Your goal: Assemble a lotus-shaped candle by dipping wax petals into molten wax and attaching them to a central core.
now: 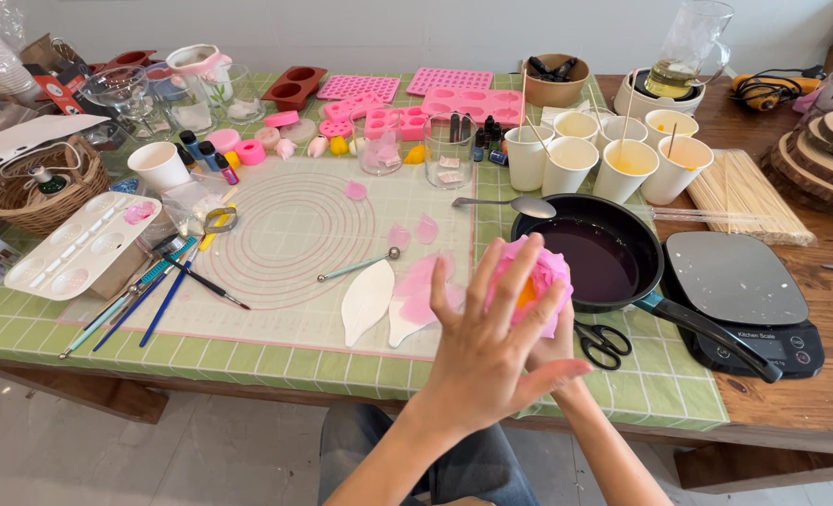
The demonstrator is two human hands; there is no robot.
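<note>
While both hands work just in front of the frying pan, the scene runs from big to small. A wooden tabletop [810,403] carries a green checked cloth [276,351], and on that lies a pale silicone mat [294,234] printed with rings. One black frying pan [594,258] holds dark liquid, its handle running down to the right, past one black kitchen scale [740,281]. One white paint palette [83,245] sits at the left, just in front of one wicker basket [32,192]. Six paper cups [622,169] cluster behind the pan, with a seventh paper cup [158,166] alone at the left. Four pink moulds [416,94] and one brown mould line the back.

Now the centre: a pink flower-shaped piece [543,272] with a yellow core is held up over the near rim of the pan. The left hand [487,351] is nearer the camera, fingers fanned wide, cupped against the flower's left face. The right hand [552,351] is mostly hidden behind it; it seems to prop the flower from below, though I cannot tell how its fingers are set. The flower lies just beyond the left palm and looks round, with no clear long axis.

Smaller: one pair of scissors [604,342] lies just right of the hands, one metal spoon [510,204] rests on the pan's rim, and two white leaf shapes [367,300] lie on the mat beside loose pink petals [416,230].
</note>
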